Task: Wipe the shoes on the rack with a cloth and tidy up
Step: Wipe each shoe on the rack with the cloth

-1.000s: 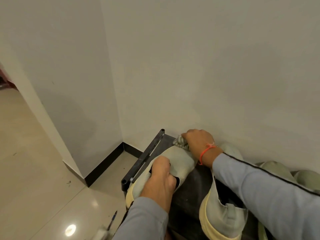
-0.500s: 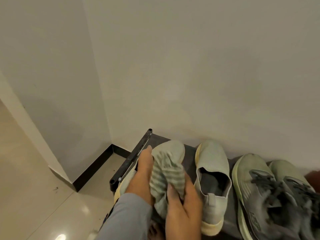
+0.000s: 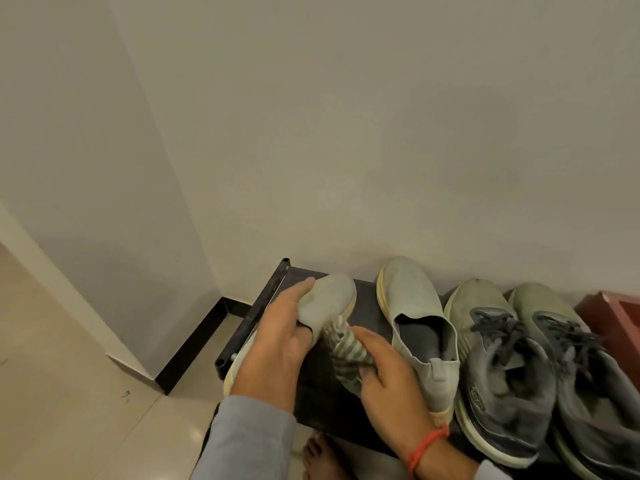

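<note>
A bare foot (image 3: 320, 455) shows at the bottom edge, partly cut off, on the pale tiled floor (image 3: 69, 393). Just above it the right hand (image 3: 391, 379), with an orange band (image 3: 427, 445) at the wrist, has its grip curled round a striped cloth (image 3: 343, 348), which lies against the side of the slip-on shoe (image 3: 329, 303). The left hand (image 3: 277, 344) has its grip wrapped over that shoe, hiding its middle and opening. The shoe sits at the left end of the dark rack (image 3: 367, 299). To the right stand its partner shoe (image 3: 415, 320) and two grey lace-up trainers (image 3: 502, 362), the outer one cut off. A dark red box (image 3: 620, 317), perhaps, peeks in at far right. Behind all stands the plain wall (image 3: 346, 133).
</note>
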